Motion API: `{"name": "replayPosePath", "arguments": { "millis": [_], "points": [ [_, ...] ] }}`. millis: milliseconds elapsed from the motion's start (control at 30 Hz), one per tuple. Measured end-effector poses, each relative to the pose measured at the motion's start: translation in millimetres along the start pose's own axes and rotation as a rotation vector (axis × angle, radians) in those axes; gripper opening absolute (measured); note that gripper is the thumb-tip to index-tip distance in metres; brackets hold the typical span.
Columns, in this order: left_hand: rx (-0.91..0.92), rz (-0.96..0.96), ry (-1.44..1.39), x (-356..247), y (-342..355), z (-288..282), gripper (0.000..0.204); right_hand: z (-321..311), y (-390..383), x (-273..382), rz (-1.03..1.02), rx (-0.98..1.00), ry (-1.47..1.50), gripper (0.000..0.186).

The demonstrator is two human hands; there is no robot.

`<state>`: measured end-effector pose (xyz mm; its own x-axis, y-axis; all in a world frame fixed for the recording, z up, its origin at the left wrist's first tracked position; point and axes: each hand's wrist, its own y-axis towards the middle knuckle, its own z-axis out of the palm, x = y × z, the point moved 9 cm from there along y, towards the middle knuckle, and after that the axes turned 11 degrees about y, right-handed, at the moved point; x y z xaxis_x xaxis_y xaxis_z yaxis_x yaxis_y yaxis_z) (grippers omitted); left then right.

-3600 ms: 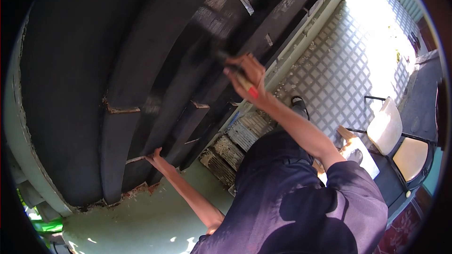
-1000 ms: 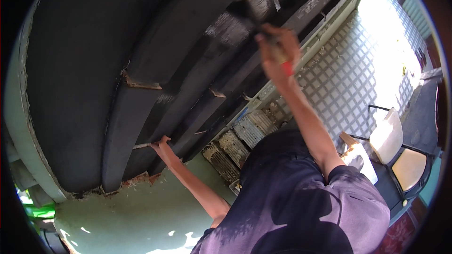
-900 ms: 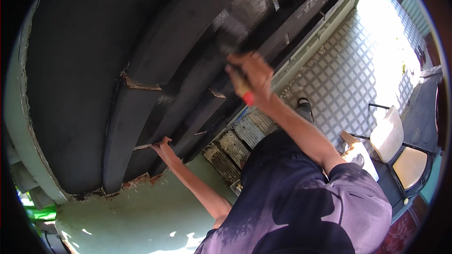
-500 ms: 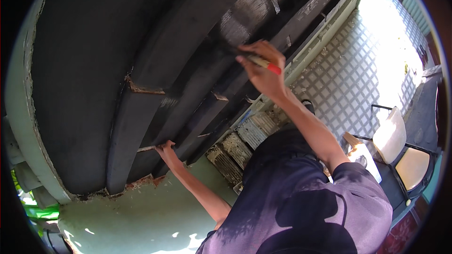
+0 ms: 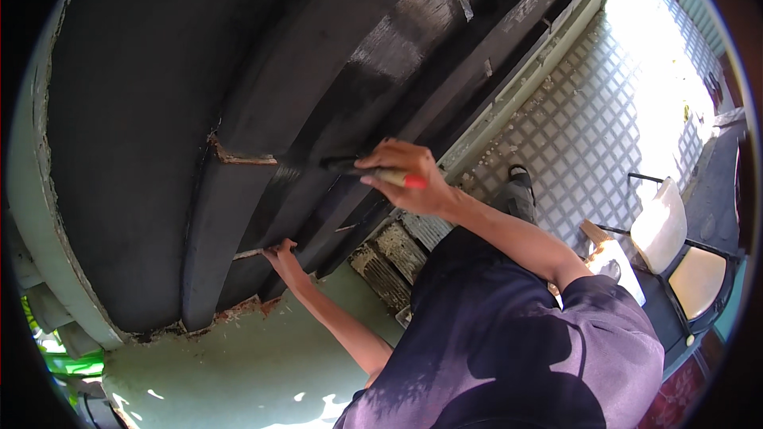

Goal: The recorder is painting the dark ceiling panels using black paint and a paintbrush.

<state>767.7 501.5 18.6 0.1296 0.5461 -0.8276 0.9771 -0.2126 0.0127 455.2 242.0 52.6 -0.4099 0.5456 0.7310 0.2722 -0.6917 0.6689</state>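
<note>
Filling most of the shot is a big dark door [image 5: 159, 111] with raised black mouldings running diagonally across it, part of the surface glossy where the paint looks wet. Along its left and bottom edge sits a pale green frame [image 5: 48, 254], chipped down to reddish bare spots near the lower corner. Below that is a pale green wall patch [image 5: 238, 365] with sunlight blotches on it.

Off to the right there's a white tiled floor [image 5: 604, 111] with a diamond grid pattern, very bright in the sun. A chair [image 5: 675, 246] with a cream back and yellowish seat on a black metal frame stands at the right edge, well apart from the door. A dark shoe [image 5: 517, 191] is planted on the tiles just beside the door's threshold.

The person's purple shirt [image 5: 509, 349] takes up the lower right.

Right hand [image 5: 409, 183] is curled around a paintbrush [image 5: 373, 171], fingers pinching the handle, which has a red tip poking out past the knuckles. The dark bristle end is touching the black moulding in the middle of the door.

Left hand [image 5: 280, 256] is lower down, fingertips pressed against the edge of a moulding near the door's bottom, fingers slightly spread, holding nothing.
</note>
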Motion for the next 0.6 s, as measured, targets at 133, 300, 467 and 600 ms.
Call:
{"name": "replayPosePath", "arguments": {
  "millis": [133, 300, 467, 600],
  "points": [
    [-0.012, 0.013, 0.026, -12.7, -9.4, 5.0, 0.07, -72.8, 21.0, -25.9, 0.111, -0.374, 0.068, 0.02],
    [-0.025, 0.039, 0.003, -7.4, -3.9, 2.5, 0.069, -166.1, 14.2, -50.1, 0.129, -0.829, -0.016, 0.019],
    [-0.015, 0.049, 0.0, -2.4, 1.9, 1.8, 0.069, -196.6, 1.6, -44.0, 0.066, -1.039, 0.072, 0.02],
    [-0.021, 0.033, 0.067, -8.4, -2.7, 3.2, 0.069, -188.2, -6.9, -51.1, 0.052, -1.065, -0.081, 0.021]
  ]
}}
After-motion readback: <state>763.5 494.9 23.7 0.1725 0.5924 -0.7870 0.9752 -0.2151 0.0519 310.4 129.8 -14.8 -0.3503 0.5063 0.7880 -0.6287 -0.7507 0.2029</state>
